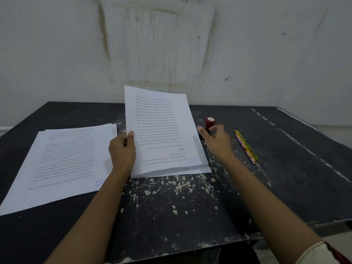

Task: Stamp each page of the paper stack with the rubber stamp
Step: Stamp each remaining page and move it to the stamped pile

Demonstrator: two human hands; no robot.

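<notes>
We see the left grip [122,149] pinching the left edge of the top page [162,126], thumb on its face. The page is tilted up off the paper stack [171,173] at mid-counter [181,202]. Its print is upside down and too small to read, and a faint blue mark sits near its right corner. The right grip [213,137] is blurred, fingers loosely spread and holding nothing. It hides the base of the red rubber stamp [210,121] just right of the stack; we cannot tell whether they touch. A second pile [62,162] lies left, one corner cut off.
</notes>
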